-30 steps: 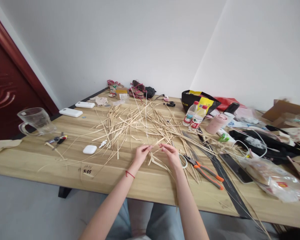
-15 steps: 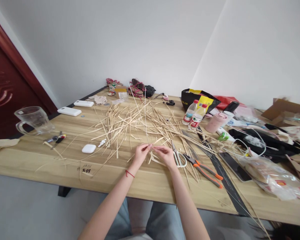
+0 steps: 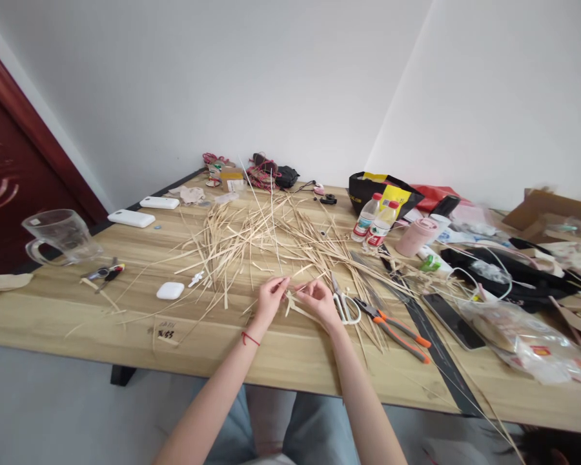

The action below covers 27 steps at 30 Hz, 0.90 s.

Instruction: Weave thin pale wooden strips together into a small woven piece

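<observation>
My left hand (image 3: 271,299) is closed in a pinch near the front of the table, with a red string round the wrist. Two long, thin pale strands (image 3: 274,226) rise from its fingertips and lean away toward the wall. Close beside it, my right hand (image 3: 318,299) has thumb and forefinger pinched together; what lies between them is too small to make out. Short pale straw strips (image 3: 290,302) stick out below and between the fingertips. White-handled scissors (image 3: 349,311) lie just right of my right hand, and orange-handled pliers (image 3: 392,326) lie beyond them.
Loose straw strips (image 3: 252,229) spread over the table's middle. At left stand a glass mug (image 3: 62,236) and a white earphone case (image 3: 170,290). Rightward are two water bottles (image 3: 377,226), a pink cup (image 3: 416,236), a phone (image 3: 454,321) and plastic bags (image 3: 532,342).
My hands have drawn slightly apart, opening a small gap between the fingertips. The two pale strands have swung a little leftward. The view has shifted slightly.
</observation>
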{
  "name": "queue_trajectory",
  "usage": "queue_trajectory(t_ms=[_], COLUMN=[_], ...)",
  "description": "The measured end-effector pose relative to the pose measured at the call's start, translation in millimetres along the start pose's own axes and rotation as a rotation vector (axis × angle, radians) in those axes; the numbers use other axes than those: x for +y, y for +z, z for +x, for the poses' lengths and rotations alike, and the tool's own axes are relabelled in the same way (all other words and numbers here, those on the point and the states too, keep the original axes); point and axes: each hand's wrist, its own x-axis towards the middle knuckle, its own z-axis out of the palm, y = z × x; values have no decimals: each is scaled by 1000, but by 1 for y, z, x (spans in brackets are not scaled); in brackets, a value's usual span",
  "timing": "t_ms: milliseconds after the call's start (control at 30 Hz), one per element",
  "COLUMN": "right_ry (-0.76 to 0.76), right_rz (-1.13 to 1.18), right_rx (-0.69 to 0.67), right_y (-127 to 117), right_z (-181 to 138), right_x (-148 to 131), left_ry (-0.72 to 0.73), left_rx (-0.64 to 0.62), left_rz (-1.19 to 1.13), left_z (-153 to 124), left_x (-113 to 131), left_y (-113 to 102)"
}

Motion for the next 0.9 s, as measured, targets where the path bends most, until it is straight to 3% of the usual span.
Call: queue_trajectory(t_ms=[233,567,900], right_ry=[27,155,128], right_rz=[-186,-79,-8], right_rx=[-60,-195,-39], right_y=[2,9,7], right_z=[0,-1,1], right_x=[12,21,21], left_ry=[24,4,-56], left_rx=[50,51,-53], left_rz=[-27,-13,-133], left_z=[1,2,-1], left_x=[-3,-3,-4], left_y=[-1,-2,1])
